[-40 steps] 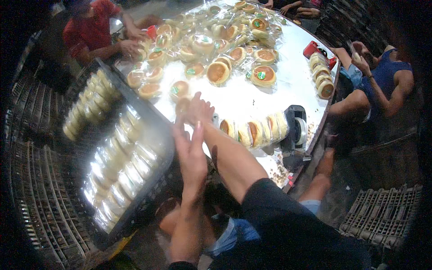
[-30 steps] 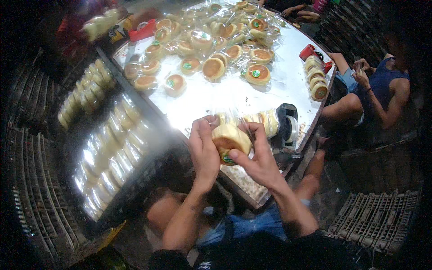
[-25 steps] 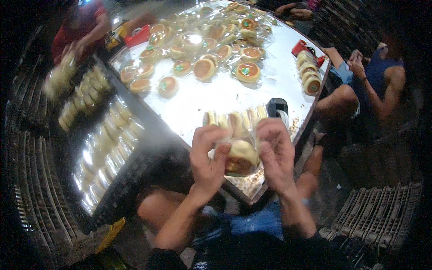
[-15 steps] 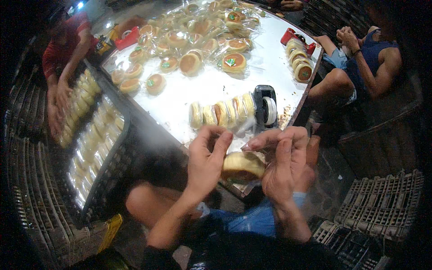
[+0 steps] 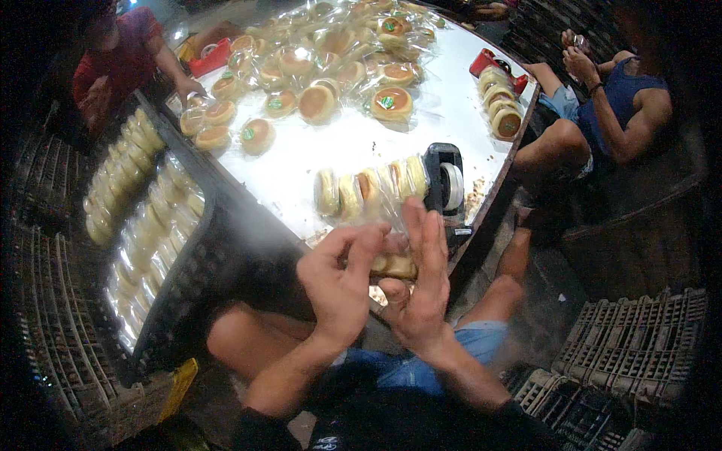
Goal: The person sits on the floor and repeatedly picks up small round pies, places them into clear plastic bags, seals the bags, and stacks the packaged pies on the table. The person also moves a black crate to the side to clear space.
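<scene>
My left hand (image 5: 340, 284) and my right hand (image 5: 423, 279) press together around a round golden bun in clear plastic wrap (image 5: 396, 264), just off the near edge of the pale table (image 5: 331, 150). The left fingers pinch the wrap at the top; the right fingers lie flat and extended against it. The hands hide most of the bun. Just beyond them a row of wrapped buns (image 5: 368, 192) stands on edge next to a black tape dispenser (image 5: 445, 186).
Many wrapped buns (image 5: 316, 68) cover the far table. A black crate (image 5: 177, 293) with rows of packed buns stands at my left. A person in red (image 5: 120, 60) sits far left, another in blue (image 5: 617, 113) at right. Empty crates (image 5: 624, 361) are stacked lower right.
My hands reached over the table, took up one wrapped bun and drew it back toward my lap. They now close tighter around it at the table's near edge.
</scene>
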A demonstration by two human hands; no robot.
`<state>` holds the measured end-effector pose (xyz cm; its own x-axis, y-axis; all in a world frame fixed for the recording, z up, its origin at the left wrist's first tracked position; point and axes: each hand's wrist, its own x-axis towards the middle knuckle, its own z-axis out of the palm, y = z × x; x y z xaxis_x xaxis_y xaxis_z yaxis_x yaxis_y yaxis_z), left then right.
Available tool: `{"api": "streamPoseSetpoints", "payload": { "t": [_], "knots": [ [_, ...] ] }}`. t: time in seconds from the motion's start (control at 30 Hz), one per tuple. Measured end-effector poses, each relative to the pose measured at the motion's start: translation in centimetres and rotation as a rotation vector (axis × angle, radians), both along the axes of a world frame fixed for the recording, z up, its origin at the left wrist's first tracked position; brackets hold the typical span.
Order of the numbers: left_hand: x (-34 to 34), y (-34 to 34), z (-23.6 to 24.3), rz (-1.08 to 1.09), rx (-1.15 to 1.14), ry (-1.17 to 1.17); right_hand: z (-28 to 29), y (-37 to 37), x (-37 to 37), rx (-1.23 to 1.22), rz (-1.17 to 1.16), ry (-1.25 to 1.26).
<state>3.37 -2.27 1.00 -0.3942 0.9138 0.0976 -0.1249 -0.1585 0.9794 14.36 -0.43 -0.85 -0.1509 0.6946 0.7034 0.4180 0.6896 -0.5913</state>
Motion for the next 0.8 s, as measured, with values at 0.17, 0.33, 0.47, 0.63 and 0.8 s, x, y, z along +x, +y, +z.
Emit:
{"api": "streamPoseSetpoints", "payload": {
  "t": [0.17, 0.33, 0.47, 0.63, 0.8],
  "knots": [
    [-3.0, 0.0, -1.5, 0.159, 0.381, 0.714, -0.3, 0.8, -0.2, -0.202, 0.345, 0.025],
    [-4.0, 0.2, -2.8, -0.311, 0.226, -0.023, -0.3, 1.3, 0.0, -0.171, 0.159, -0.072],
    [-2.7, -0.6, -2.7, -0.13, 0.069, -0.148, 0.0, 1.4, -0.2, -0.165, 0.259, -0.025],
    [-2.2, -0.2, -3.0, -0.053, 0.162, -0.064, -0.4, 1.7, 0.4, -0.196, 0.179, -0.062],
    [-1.4, 0.3, -2.7, -0.035, -0.09, 0.024, -1.8, 1.2, 0.9, -0.415, 0.126, 0.041]
  ]
}}
